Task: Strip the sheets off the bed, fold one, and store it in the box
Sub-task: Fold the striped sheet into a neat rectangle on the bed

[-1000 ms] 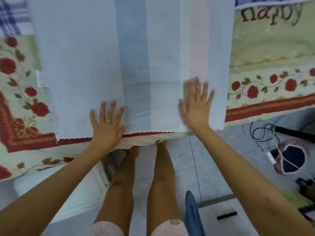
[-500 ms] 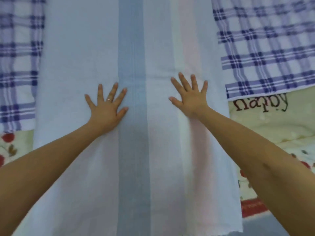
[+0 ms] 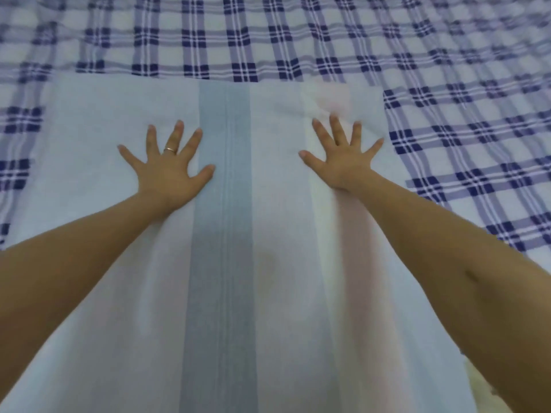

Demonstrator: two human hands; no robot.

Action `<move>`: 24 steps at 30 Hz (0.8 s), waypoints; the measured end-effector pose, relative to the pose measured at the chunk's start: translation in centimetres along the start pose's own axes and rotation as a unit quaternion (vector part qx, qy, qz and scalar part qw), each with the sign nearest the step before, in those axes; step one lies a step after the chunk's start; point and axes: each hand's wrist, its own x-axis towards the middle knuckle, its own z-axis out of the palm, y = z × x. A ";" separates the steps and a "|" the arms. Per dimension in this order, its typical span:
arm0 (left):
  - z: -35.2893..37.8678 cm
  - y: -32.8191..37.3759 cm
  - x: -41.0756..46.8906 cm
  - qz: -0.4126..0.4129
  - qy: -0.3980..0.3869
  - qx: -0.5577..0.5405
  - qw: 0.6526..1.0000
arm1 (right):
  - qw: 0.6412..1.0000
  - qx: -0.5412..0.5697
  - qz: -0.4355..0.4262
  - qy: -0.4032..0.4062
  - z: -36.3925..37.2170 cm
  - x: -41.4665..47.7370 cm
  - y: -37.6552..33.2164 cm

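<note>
Sheet (image 3: 223, 263) flat — 2 hands, left hand (image 3: 171, 171), right hand (image 3: 343, 162), pressing

arms: both outstretched; left hand (image 3: 170, 171): flat, fingers splayed; right hand (image 3: 343, 160): flat, splayed

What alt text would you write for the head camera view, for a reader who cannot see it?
Two bare hands, the left hand and the right hand, press flat with spread fingers on a pale striped sheet laid lengthwise over a purple checked sheet. A wide blue-grey stripe runs between the hands, and the left hand wears a ring.
</note>
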 end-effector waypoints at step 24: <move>-0.4 -0.7 8.4 -0.009 0.012 0.006 1.000 | 0.992 0.071 0.024 0.102 -2.5 7.9 -12.7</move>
